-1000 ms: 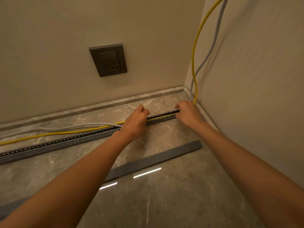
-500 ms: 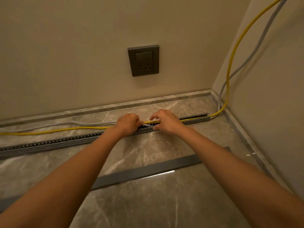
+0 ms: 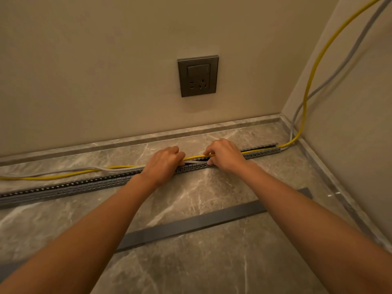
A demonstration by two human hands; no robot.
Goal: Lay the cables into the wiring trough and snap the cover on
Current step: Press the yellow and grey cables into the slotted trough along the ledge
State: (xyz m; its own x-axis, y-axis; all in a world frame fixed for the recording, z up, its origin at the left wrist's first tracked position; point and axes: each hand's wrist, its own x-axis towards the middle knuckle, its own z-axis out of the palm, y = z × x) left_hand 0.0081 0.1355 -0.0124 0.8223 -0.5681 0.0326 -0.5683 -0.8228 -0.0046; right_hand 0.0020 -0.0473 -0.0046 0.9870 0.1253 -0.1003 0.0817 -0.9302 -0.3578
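Cables: yellow (image 3: 63,176) and grey (image 3: 118,169), being pressed into trough (image 3: 84,184) on floor (image 3: 212,262) along wall. Head view only. Step: laying cables, partway. Right section, from corner to the hands, looks seated in trough; left of hands both cables lie on floor behind trough, not in it. Left hand (image 3: 163,164) clenched over cables at trough edge, pushing down. Right hand (image 3: 226,157) pinches yellow cable above slot. Trough left half looks empty. Cover (image 3: 191,227) lies loose on floor nearer the person, well apart. Next: work leftward, tuck remaining run, then fetch cover. Socket (image 3: 198,75) on wall above.
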